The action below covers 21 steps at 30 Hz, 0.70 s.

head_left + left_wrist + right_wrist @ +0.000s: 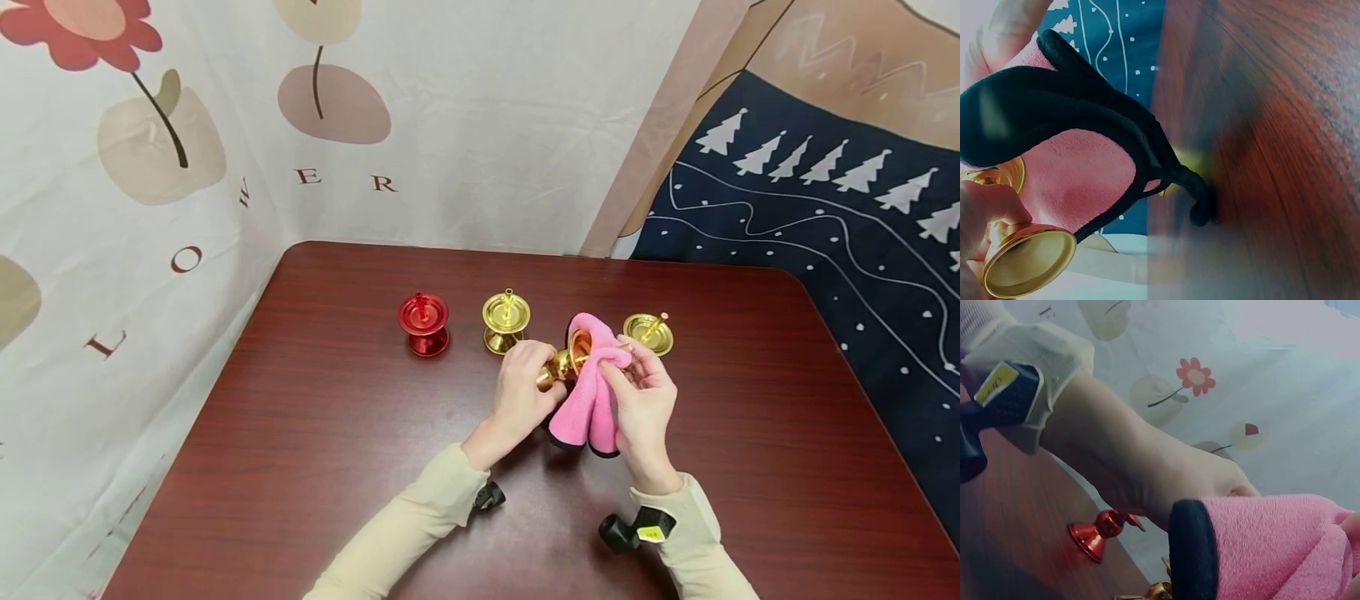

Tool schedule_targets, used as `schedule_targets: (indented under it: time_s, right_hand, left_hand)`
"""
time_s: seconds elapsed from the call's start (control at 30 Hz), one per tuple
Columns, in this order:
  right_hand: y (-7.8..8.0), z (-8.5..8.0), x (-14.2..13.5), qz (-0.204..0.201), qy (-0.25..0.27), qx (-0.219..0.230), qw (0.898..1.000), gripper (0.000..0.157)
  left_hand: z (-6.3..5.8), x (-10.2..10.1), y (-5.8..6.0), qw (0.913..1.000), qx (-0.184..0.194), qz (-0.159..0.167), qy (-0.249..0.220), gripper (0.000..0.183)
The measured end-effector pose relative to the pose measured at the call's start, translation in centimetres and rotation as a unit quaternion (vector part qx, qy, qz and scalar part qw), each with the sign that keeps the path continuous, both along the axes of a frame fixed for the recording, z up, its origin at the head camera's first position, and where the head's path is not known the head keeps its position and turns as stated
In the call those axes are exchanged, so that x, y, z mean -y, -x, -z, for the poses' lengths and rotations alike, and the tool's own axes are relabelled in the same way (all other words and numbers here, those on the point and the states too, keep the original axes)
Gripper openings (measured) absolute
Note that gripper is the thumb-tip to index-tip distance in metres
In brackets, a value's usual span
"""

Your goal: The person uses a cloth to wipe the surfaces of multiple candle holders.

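My left hand point(519, 387) grips a gold candle holder point(558, 367) by its stem and foot, tipped on its side with its cup toward the right. A pink cloth point(581, 408) with a black edge drapes around that cup. My right hand point(645, 404) pinches the cloth near the holder's spike. In the left wrist view the round foot of the gold candle holder point(1029, 262) faces the camera, and the cloth point(1079, 181) hangs beside it. The right wrist view shows a fold of the cloth point(1266, 544) covering most of the held holder.
Behind my hands stand a red candle holder point(427, 343) and a gold candle holder point(497, 340). Another gold candle holder point(637, 331) stands just beyond my right fingers. All are on the dark red wooden table point(337, 433). A printed curtain point(480, 167) hangs along its back edge.
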State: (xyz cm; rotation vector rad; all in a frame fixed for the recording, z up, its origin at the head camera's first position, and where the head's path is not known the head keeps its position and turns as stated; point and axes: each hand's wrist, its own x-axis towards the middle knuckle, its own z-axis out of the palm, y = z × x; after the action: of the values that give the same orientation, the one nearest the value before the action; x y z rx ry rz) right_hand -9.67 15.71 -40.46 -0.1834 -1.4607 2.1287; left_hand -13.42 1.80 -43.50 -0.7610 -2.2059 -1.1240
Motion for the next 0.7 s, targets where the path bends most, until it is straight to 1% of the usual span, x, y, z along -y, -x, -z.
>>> schedule_targets:
  time_s: [0.13, 0.3, 0.5, 0.6, 0.7]
  right_hand:
    - [-0.1, -0.2, -0.1, 0.002, 0.046, -0.029, 0.999, 0.037]
    - [-0.1, -0.8, -0.3, 0.011, 0.076, -0.06, 0.995, 0.034]
    - [0.2, -1.7, -1.1, 0.018, 0.13, -0.111, 0.985, 0.025]
    - [0.3, -1.9, -1.5, 0.003, 0.149, -0.122, 0.981, 0.024]
    - [0.3, -1.6, -1.5, -0.029, 0.162, -0.12, 0.979, 0.024]
  left_hand:
    - [0.1, 0.0, 0.1, 1.0, 0.007, 0.001, 0.003, 0.028]
    - [0.3, 0.0, 0.1, 0.9999, 0.014, 0.001, -0.007, 0.028]
    - [0.9, 0.3, 0.3, 0.9993, 0.03, 0.0, -0.023, 0.032]
    - [1.0, 0.5, 0.5, 0.9988, 0.036, -0.001, -0.032, 0.033]
    - [0.7, 0.5, 0.7, 0.9981, 0.044, -0.001, -0.043, 0.032]
